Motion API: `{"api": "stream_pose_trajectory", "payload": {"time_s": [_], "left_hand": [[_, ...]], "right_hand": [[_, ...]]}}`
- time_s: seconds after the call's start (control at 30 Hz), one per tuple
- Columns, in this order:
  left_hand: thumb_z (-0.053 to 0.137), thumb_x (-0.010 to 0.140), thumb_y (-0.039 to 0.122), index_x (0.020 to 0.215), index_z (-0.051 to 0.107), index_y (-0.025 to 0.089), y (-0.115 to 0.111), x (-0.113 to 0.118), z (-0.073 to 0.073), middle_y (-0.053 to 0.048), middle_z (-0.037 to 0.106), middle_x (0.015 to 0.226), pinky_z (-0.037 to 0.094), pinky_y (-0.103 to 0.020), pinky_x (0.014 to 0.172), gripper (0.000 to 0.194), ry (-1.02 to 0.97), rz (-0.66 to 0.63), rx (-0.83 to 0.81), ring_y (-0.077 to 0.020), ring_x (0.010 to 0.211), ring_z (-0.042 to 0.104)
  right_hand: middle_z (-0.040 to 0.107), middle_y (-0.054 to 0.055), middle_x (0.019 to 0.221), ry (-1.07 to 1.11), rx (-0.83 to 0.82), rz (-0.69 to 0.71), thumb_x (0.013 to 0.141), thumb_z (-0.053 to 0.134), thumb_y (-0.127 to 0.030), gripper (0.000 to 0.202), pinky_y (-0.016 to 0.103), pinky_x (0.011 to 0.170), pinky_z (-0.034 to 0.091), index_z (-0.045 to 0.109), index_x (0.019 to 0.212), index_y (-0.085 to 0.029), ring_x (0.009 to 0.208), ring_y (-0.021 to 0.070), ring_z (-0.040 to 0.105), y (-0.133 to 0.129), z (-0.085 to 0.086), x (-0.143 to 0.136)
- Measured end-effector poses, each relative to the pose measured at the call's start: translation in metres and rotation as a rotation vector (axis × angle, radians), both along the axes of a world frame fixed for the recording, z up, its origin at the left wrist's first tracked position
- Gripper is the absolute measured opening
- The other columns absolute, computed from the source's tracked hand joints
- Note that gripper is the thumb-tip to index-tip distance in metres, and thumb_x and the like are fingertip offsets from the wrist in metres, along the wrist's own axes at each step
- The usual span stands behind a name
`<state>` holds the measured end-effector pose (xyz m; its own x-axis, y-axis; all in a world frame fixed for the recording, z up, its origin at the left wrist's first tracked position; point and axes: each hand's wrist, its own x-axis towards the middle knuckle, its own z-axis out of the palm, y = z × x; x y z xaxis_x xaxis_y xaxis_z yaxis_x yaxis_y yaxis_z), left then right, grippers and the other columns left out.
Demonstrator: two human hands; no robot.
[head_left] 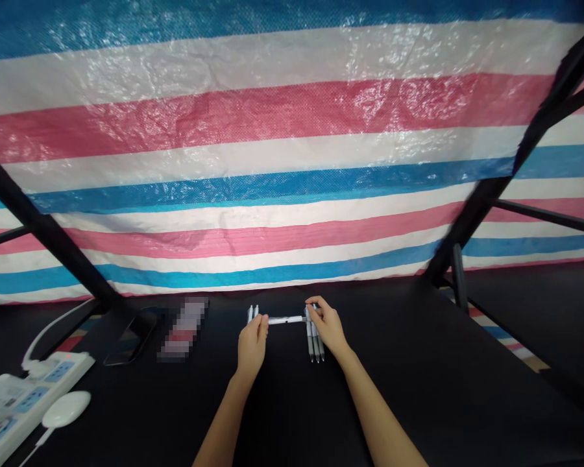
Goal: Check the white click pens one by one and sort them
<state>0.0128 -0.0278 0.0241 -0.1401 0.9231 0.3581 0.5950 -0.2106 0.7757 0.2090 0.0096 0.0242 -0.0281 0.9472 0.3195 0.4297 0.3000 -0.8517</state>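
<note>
A white pen (286, 320) lies level between my two hands. My left hand (252, 344) is closed on its left end, and my right hand (328, 326) pinches its right end with thumb and fingers. Beneath and beside my right fingers, several white and grey pens (315, 344) lie side by side, tips toward me, their upper ends partly covered. Just behind my left hand, two more white pens (253, 312) show only their top ends; the rest is hidden by the hand.
On the black table (292, 421), a phone (131, 337) and a blurred-out flat item (183, 329) lie at left. Nearer are a white power strip (34, 395) and a round white charger (67, 408) with cables. Black frame bars and a striped sheet (272, 240) stand behind.
</note>
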Motion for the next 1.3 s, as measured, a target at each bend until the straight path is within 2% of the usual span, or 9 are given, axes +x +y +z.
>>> {"api": "stream_pose_trajectory", "payload": {"time_s": [0.2,0.47,0.73,0.97,1.17,1.23,1.3], "left_hand": [[0.033,0.089,0.045,0.058,0.042,0.021,-0.0009,-0.0002,0.0004,0.002,0.046,0.053,0.035,-0.023,0.054,0.040,0.082,0.031,0.020,-0.0134,0.051,0.048],[0.033,0.088,0.049,0.060,0.047,0.020,0.0016,0.0024,-0.0009,0.000,0.053,0.055,0.039,-0.024,0.054,0.042,-0.096,-0.024,-0.005,-0.0134,0.052,0.052],[0.035,0.088,0.046,0.061,0.048,0.019,-0.0002,0.0029,0.0016,0.001,0.052,0.056,0.038,-0.024,0.055,0.040,-0.078,-0.050,-0.028,-0.0127,0.052,0.051],[0.045,0.084,0.040,0.087,0.060,0.019,0.0027,0.0007,-0.0011,0.000,0.061,0.068,0.043,-0.024,0.056,0.025,-0.164,-0.103,-0.022,-0.0120,0.055,0.055],[0.049,0.080,0.042,0.100,0.060,0.018,0.0061,-0.0008,-0.0027,-0.005,0.063,0.086,0.045,-0.024,0.059,0.033,-0.266,-0.101,-0.034,-0.0138,0.067,0.058],[0.045,0.083,0.045,0.094,0.059,0.018,0.0061,-0.0021,-0.0035,-0.004,0.062,0.080,0.045,-0.025,0.061,0.033,-0.272,-0.092,-0.059,-0.0140,0.067,0.058],[0.041,0.085,0.048,0.079,0.057,0.018,0.0059,-0.0033,-0.0047,-0.002,0.058,0.070,0.043,-0.024,0.061,0.035,-0.241,-0.068,-0.072,-0.0133,0.062,0.055]], "right_hand": [[0.032,-0.008,0.044,0.006,0.009,0.003,0.085,0.043,-0.040,0.024,0.021,0.044,0.022,0.057,0.090,-0.021,0.041,0.0110,0.034,0.0005,-0.0001,0.0011],[0.033,-0.008,0.044,0.015,-0.003,0.006,0.085,0.043,-0.041,0.024,0.021,0.043,0.022,0.057,0.089,-0.022,0.040,0.0111,0.034,0.0009,-0.0002,0.0010],[0.035,-0.008,0.044,0.006,-0.011,0.016,0.085,0.044,-0.040,0.023,0.021,0.044,0.023,0.057,0.088,-0.021,0.041,0.0111,0.035,0.0021,-0.0018,0.0018],[0.036,-0.008,0.044,-0.007,-0.022,-0.008,0.085,0.043,-0.040,0.024,0.022,0.044,0.021,0.057,0.088,-0.021,0.040,0.0111,0.035,0.0021,-0.0008,0.0038],[0.033,-0.009,0.043,0.013,-0.007,-0.022,0.084,0.043,-0.039,0.024,0.021,0.044,0.020,0.057,0.088,-0.020,0.039,0.0107,0.033,0.0017,0.0025,0.0046],[0.032,-0.009,0.043,0.015,0.003,-0.017,0.084,0.043,-0.039,0.023,0.021,0.044,0.020,0.056,0.088,-0.020,0.039,0.0104,0.032,0.0011,0.0029,0.0041],[0.032,-0.009,0.043,0.013,0.008,-0.012,0.085,0.043,-0.039,0.023,0.021,0.044,0.020,0.056,0.088,-0.020,0.039,0.0101,0.031,0.0005,0.0025,0.0034]]}}
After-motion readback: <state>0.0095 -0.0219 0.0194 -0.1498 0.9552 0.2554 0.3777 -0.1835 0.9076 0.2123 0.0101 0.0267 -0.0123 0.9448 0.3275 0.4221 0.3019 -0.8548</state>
